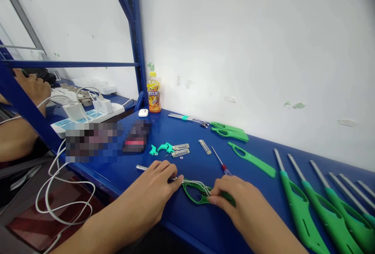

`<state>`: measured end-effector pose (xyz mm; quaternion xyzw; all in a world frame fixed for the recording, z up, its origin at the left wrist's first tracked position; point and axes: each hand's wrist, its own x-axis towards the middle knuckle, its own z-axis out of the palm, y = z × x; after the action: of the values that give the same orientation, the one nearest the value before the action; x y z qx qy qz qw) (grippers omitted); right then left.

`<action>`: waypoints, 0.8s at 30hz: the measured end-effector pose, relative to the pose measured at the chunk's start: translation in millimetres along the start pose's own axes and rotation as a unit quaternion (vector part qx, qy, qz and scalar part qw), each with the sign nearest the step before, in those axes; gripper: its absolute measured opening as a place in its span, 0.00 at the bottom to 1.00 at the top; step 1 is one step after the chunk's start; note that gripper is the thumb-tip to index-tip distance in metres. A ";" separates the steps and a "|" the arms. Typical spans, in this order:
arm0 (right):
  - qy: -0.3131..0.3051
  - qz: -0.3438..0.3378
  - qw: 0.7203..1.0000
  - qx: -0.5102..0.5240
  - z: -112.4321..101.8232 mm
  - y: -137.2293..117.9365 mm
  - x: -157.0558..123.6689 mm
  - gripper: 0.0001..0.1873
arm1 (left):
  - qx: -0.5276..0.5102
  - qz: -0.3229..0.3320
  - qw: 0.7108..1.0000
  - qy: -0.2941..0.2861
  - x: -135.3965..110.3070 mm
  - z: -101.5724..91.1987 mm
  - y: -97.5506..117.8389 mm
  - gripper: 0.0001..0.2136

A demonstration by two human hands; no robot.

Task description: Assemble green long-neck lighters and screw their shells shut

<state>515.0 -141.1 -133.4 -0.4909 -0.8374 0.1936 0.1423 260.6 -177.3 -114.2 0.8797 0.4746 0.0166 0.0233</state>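
A green lighter housing half [191, 197] with a looped handle lies near the table's front edge, between my hands. My left hand [159, 181] is closed over a metal lighter tube [141, 167] at the housing's left end. Thin white wires [196, 183] run from there across the housing. With thumb and forefinger together, my right hand [234, 195] pinches at the wires' right end, over the housing; my fingers hide the exact spot. A red-handled screwdriver [225, 168] lies just beyond my right hand. Clear fuel tanks [181, 147] and teal plastic pieces [165, 147] lie farther back.
Several long green lighters [304, 203] with metal tubes line the right side. Loose green housing halves [252, 159] and wired metal tubes [187, 118] lie toward the wall. A drink bottle [154, 93], white earbud case [143, 112] and power strip [88, 119] are left. Another person's arm [32, 93] shows there.
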 end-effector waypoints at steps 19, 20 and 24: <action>-0.016 0.007 1.000 0.011 0.9 3.0 -0.9 0.10 | 0.005 -0.117 0.974 0.195 3.6 -0.4 -111.0 0.20; -0.019 0.007 1.000 0.012 0.4 2.7 -0.7 0.10 | 0.004 -0.114 0.975 0.189 4.9 1.8 -109.6 0.20; -0.019 0.004 1.000 0.008 -0.6 2.2 2.5 0.10 | 0.011 -0.091 0.983 0.161 6.2 2.9 -108.5 0.19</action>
<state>515.7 -137.8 -133.7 -0.4888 -0.8367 0.2104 0.1293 173.6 -112.6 -123.2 0.8191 0.5502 0.1504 -0.0618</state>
